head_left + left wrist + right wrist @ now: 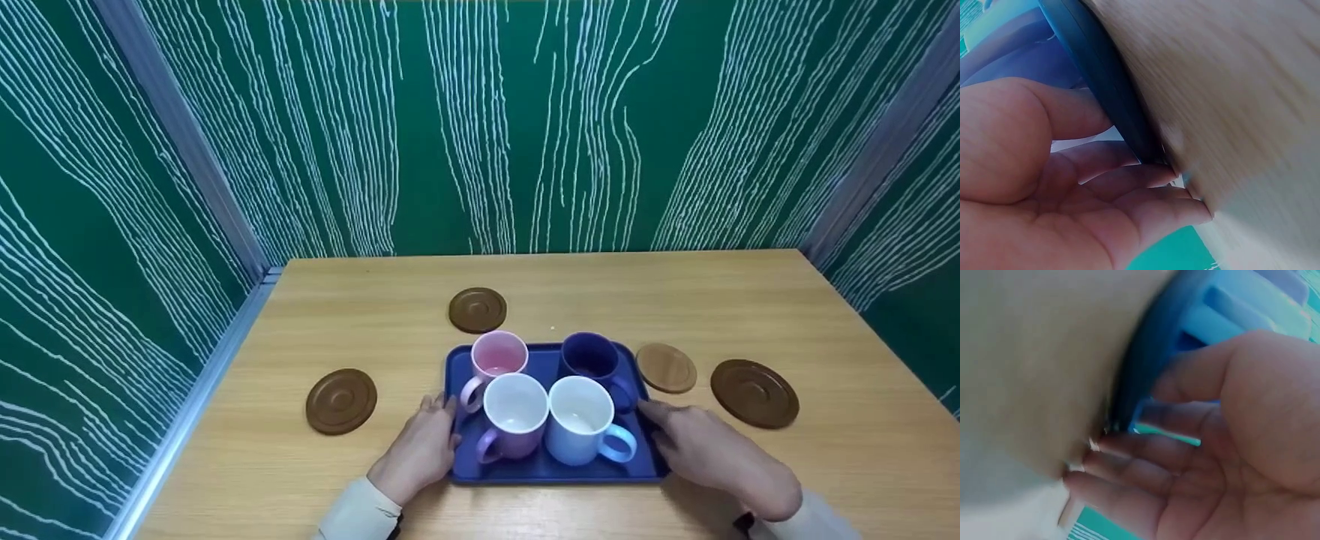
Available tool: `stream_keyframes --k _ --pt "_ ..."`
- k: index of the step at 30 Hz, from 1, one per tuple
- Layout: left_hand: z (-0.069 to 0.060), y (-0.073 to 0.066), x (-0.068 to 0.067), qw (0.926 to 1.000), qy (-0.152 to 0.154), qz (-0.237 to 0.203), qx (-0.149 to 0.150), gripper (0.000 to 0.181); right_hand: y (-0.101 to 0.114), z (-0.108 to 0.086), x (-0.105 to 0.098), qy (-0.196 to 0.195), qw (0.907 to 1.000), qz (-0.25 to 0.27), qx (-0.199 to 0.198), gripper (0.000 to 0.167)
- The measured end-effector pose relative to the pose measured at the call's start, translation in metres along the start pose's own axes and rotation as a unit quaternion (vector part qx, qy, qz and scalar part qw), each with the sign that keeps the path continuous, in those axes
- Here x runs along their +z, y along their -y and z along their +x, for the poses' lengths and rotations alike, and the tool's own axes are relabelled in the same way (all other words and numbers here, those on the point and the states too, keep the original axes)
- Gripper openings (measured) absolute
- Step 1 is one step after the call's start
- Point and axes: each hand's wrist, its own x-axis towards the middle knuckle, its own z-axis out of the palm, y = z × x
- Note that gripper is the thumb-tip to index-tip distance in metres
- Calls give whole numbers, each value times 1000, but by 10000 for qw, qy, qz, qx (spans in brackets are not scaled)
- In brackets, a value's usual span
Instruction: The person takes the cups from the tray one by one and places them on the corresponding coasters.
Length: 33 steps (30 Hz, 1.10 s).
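A dark blue tray (555, 477) lies on the table with several mugs on it. At its back stand a pink mug (491, 369) and a dark blue mug (589, 360). In front are a purple mug (517, 431) and a light blue mug (576, 446), both white inside. My left hand (421, 452) grips the tray's left edge; in the left wrist view its thumb (1081, 109) presses the rim while fingertips meet the outer side near the tabletop. On the right edge, my right hand (709, 446) holds the tray likewise, its thumb (1193, 374) at the rim.
Dark brown round coasters lie around the tray: one at left (341, 401), one behind (478, 310), one at right (754, 393). A lighter wooden coaster (667, 368) sits close to the tray's back right corner. Green patterned panels (409, 150) enclose the wooden table (375, 300).
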Motion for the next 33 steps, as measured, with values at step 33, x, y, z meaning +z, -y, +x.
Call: stream_keyframes --k 33 --pt "2 4 4 9998 38 -150 -146 53 -50 47 -16 33 9982 -150 572 54"
